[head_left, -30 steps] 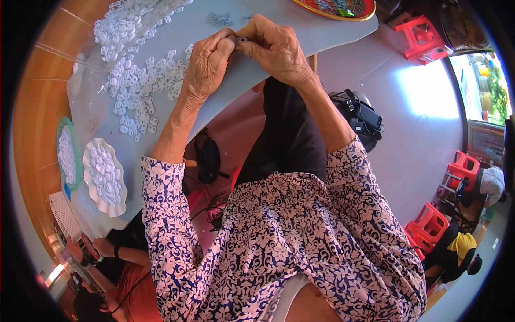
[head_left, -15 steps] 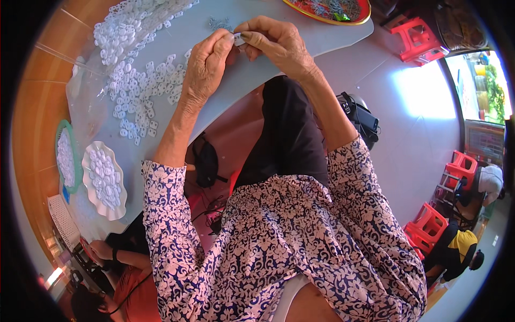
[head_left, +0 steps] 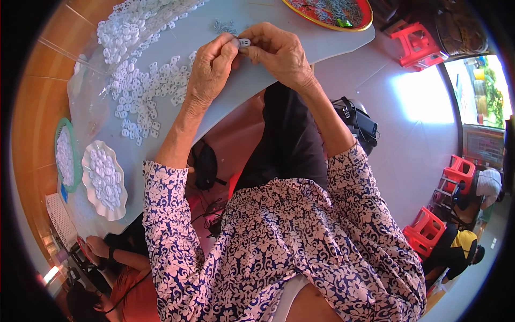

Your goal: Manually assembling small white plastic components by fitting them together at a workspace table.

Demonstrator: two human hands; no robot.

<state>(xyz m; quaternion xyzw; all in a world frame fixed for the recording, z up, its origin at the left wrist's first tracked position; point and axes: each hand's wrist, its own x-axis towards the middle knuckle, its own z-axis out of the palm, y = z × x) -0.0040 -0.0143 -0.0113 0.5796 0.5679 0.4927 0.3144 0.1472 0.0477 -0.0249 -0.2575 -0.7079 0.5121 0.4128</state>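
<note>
Over the table's near edge, my left hand and my right hand meet fingertip to fingertip. Between them is a small white oval plastic piece with dark openings in its face. Thumb and fingers of my left hand pinch its left end; my right thumb and index finger close on its other side. Just beyond my hands lies a small heap of grey metal screws or pins. Many similar white plastic pieces are spread over the table to the left, partly on clear plastic film.
A scalloped white dish and a green basket, both with white pieces, stand at the left. A red round tray of metal parts sits at the far right. Red stools and other people are around the room.
The white plastic piece has turned, so its face with the dark openings shows more plainly. My fingers have shifted slightly around it, and the whole view has moved a little.
</note>
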